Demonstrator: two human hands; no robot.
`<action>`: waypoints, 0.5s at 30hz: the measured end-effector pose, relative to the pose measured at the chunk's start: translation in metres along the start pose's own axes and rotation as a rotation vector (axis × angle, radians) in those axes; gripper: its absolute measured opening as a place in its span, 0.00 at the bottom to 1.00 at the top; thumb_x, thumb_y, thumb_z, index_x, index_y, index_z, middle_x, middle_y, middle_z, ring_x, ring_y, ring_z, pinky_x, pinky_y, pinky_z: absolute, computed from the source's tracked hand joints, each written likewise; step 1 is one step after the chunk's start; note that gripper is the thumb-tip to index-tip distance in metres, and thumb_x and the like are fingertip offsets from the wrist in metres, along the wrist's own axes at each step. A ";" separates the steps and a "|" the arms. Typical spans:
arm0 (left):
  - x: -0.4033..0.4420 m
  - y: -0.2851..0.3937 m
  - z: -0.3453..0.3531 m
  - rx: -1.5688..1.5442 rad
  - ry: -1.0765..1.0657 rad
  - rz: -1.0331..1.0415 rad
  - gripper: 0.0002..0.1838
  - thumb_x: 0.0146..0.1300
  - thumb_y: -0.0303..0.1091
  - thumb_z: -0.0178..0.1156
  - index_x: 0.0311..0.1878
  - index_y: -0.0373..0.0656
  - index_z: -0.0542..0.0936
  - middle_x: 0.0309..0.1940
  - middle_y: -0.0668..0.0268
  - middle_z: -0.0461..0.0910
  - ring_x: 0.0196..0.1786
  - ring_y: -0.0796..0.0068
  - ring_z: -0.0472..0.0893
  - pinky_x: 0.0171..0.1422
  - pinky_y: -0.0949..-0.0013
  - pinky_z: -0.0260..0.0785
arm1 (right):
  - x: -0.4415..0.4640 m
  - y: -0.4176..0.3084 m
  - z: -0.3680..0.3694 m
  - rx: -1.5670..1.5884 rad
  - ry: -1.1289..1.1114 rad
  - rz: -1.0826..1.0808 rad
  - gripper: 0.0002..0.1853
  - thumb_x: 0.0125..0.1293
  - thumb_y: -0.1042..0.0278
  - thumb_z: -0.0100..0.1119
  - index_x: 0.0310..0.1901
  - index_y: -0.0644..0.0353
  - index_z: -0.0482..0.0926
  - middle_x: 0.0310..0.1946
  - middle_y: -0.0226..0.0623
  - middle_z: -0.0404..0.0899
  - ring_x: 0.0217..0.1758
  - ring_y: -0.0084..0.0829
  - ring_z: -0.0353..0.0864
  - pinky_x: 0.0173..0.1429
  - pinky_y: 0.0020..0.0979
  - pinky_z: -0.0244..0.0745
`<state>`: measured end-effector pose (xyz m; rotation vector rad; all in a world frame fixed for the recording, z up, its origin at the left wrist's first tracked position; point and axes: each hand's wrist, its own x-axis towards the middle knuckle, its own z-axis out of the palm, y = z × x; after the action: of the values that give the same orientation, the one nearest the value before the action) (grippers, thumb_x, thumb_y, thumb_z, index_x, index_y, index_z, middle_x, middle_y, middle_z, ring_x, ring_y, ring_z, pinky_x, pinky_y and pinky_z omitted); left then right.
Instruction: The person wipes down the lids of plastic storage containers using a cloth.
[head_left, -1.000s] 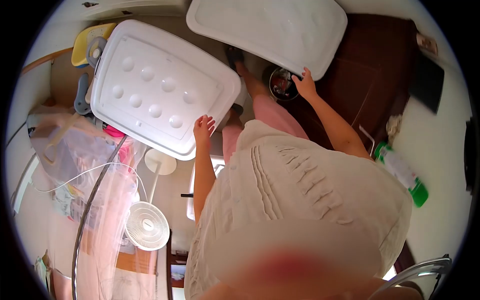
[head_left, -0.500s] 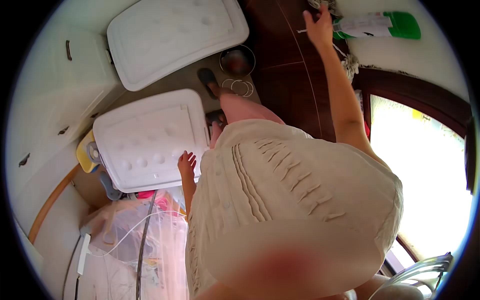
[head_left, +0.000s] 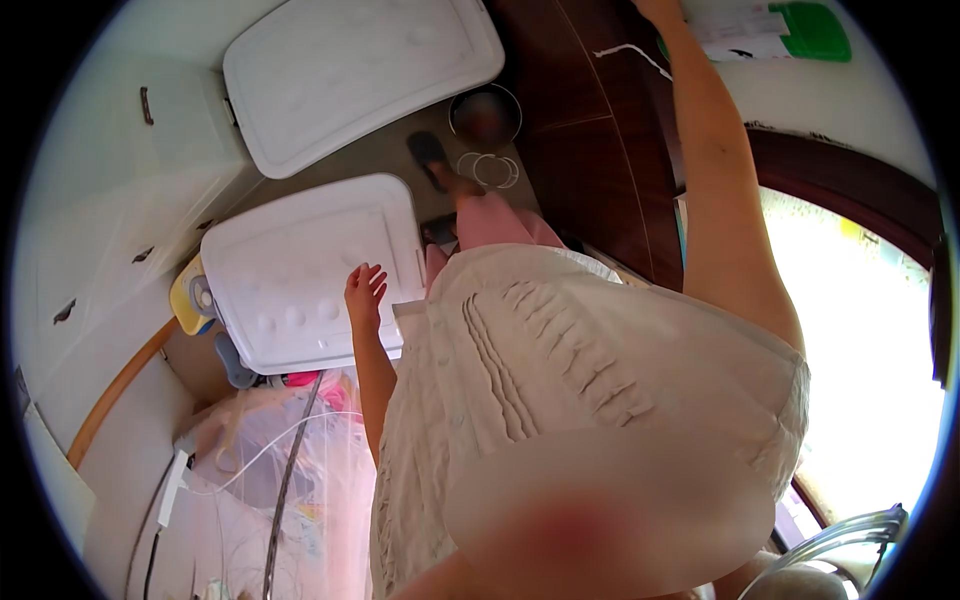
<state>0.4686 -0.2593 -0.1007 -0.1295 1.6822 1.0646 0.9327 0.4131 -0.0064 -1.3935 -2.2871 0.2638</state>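
My left hand [head_left: 366,288] hangs open beside my body, its fingers slightly apart, above a white lidded storage bin [head_left: 310,250]. It holds nothing. My right arm reaches up to the top edge of the view, where my right hand [head_left: 656,8] is mostly cut off and its fingers are hidden. Just right of that wrist lies a green container with a white label [head_left: 815,32]. A thin white cord [head_left: 635,48] runs over the dark wooden surface [head_left: 590,90] to the left of the arm.
Another white bin [head_left: 360,80] stands farther along the floor, near a round pot [head_left: 485,117] and white rings [head_left: 488,170]. White cabinets [head_left: 180,150] line the left side. Clear plastic bags [head_left: 320,480] lie at lower left. A bright window [head_left: 850,330] is on the right.
My right arm has stretched farther up, taking the hand mostly out of view. My left hand has risen slightly. The whole view has shifted a little.
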 end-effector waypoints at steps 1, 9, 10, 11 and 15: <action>-0.003 -0.008 -0.006 -0.004 0.001 -0.022 0.24 0.74 0.47 0.59 0.64 0.40 0.70 0.56 0.58 0.82 0.55 0.65 0.83 0.56 0.65 0.76 | 0.002 -0.006 0.000 0.004 -0.006 -0.013 0.22 0.71 0.52 0.58 0.55 0.63 0.78 0.51 0.50 0.83 0.53 0.50 0.82 0.57 0.45 0.77; -0.006 -0.023 -0.028 0.010 0.112 -0.111 0.24 0.74 0.47 0.58 0.64 0.41 0.71 0.55 0.60 0.83 0.54 0.66 0.84 0.55 0.65 0.76 | -0.014 -0.258 -0.111 1.193 0.126 0.477 0.16 0.80 0.61 0.46 0.52 0.63 0.80 0.47 0.39 0.85 0.48 0.33 0.85 0.48 0.37 0.81; -0.004 -0.017 -0.027 0.042 0.123 -0.103 0.24 0.74 0.47 0.58 0.64 0.41 0.71 0.55 0.60 0.83 0.54 0.66 0.84 0.56 0.64 0.75 | -0.013 -0.272 -0.109 1.200 0.105 0.471 0.16 0.80 0.61 0.46 0.52 0.63 0.80 0.47 0.39 0.85 0.48 0.33 0.85 0.48 0.37 0.81; 0.000 -0.007 -0.021 0.065 0.110 -0.060 0.24 0.74 0.47 0.58 0.64 0.40 0.72 0.55 0.60 0.83 0.54 0.65 0.84 0.57 0.64 0.75 | -0.012 -0.290 -0.106 1.269 -0.009 0.434 0.17 0.80 0.59 0.46 0.53 0.62 0.80 0.47 0.36 0.85 0.49 0.32 0.85 0.49 0.36 0.81; 0.018 0.061 0.015 0.124 0.054 0.186 0.22 0.72 0.44 0.61 0.60 0.36 0.76 0.50 0.60 0.84 0.49 0.70 0.84 0.51 0.72 0.75 | 0.005 -0.348 -0.073 1.136 -0.289 0.130 0.18 0.81 0.57 0.46 0.56 0.60 0.79 0.47 0.33 0.85 0.50 0.28 0.84 0.51 0.35 0.80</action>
<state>0.4382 -0.2055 -0.0803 0.0802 1.8309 1.0982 0.6886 0.2481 0.1931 -0.8798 -1.6593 1.5782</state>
